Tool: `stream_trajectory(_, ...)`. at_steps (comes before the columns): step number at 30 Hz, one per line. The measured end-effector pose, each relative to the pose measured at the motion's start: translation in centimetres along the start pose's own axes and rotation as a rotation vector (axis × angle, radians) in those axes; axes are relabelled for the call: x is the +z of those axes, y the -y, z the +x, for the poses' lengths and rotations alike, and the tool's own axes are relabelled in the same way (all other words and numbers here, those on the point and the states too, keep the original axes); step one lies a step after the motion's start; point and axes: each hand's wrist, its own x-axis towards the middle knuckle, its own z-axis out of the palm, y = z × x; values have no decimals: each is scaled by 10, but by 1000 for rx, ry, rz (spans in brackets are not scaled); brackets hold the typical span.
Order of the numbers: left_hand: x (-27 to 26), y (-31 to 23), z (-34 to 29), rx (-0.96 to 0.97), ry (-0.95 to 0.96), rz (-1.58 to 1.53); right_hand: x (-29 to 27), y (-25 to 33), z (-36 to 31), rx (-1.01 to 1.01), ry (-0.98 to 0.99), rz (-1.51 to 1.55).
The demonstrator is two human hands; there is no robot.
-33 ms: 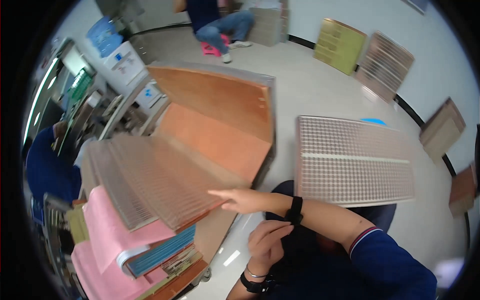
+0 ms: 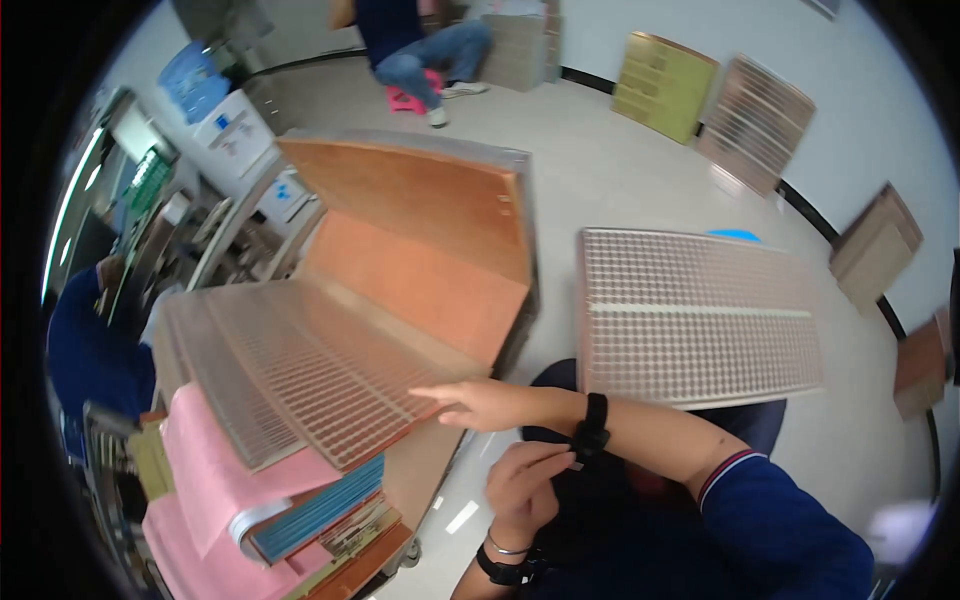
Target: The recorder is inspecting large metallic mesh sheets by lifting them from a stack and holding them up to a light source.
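My right hand [image 2: 472,403] reaches left over a thin translucent panel [image 2: 345,400] with rows of small cells, index finger stretched out at its right edge. It grips nothing. A black wristband [image 2: 590,425] circles my right wrist. My left hand [image 2: 522,490] is below it, thumb and fingers pinched together at the band. A second panel [image 2: 235,400] lies partly under the first, both over a pink-covered stack. To the right, a rectangular gridded panel [image 2: 700,312] with a pale middle strip rests above my legs.
Behind the panels stands an open copper-brown box or folded board [image 2: 420,215]. Pink sheets [image 2: 205,450] cover a stack with blue layers [image 2: 320,510] on a cart. Boards [image 2: 665,85] lean on the wall. A person [image 2: 405,50] sits on a pink stool; another [image 2: 90,330] is at left.
The view has shifted slightly. The upper panel, blurred before, has settled a little lower and its cell pattern is clearer. Both hands keep nearly the same pose.
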Motion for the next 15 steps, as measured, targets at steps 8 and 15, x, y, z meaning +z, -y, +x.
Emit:
stream_trajectory(8,28,76,-9,-747,-30,-300,-118,59,-216,180,-701,-193)
stream_trajectory(15,86,91,-3,-515,405,99,-164,-12,-506,964,-1488,-1198)
